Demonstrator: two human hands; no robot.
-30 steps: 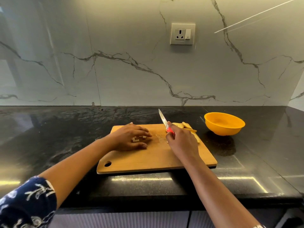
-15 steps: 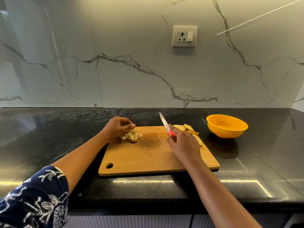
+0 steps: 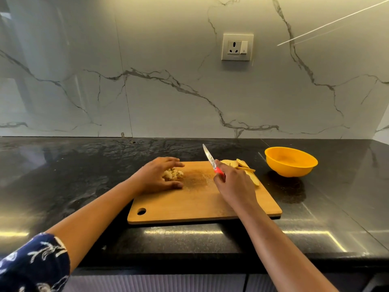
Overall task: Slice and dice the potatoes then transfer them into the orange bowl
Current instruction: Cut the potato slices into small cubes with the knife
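Crowding board's [image 3: 189, 207] far edge: diced potato [image 3: 173, 174], slices [image 3: 242, 164], knife [image 3: 209, 158].

Cannot make out much of the diced potato pile [image 3: 173, 174] at the cutting board's [image 3: 200, 204] far left, under the left hand [image 3: 155, 175]. Sees only a red sliver of handle on the knife [image 3: 209, 158] inside the right hand [image 3: 235, 186], and only part of the potato slices [image 3: 242, 164] behind it at the board's far right. Loses the sleeve [image 3: 33, 264], nearer than the board, to the view's corner.

Cupped left hand [image 3: 156, 175], clenched right hand [image 3: 233, 184]
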